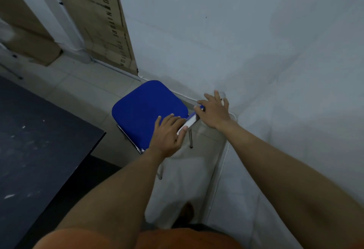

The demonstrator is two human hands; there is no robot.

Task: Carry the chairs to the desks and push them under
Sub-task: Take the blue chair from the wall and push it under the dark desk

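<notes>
Judging from how things lie, you are at the very start of this chair's trip: nothing about it has been carried or pushed under yet. Largest first, the wall fills the upper right of the frame and turns a corner at right centre. The bench, dark-topped and speckled with pale marks, takes the lower left, and no chair shows beneath the edge you can see. Between them runs pale tiled floor.

Cardboard leans against the wall in the upper left, printed with a vertical line of dark letters. It seems to read "FURNITURE" with more words above and below, but the print is too blurred to be sure of the rest. No other writing or brand shows.

The chair, blue-seated on thin metal legs, stands on the floor in the corner at frame centre, close to the wall and well apart from the bench's near edge. Its backrest is seen edge-on, a blue and white strip.

Your left hand grips the near end of that backrest, fingers curled over the top and thumb pressed against the white back. Your right hand lies over the far end with fingers spread, apparently not yet closed on it.

Left to do: close the right hand, lift, carry across to the bench, set down, push under.
</notes>
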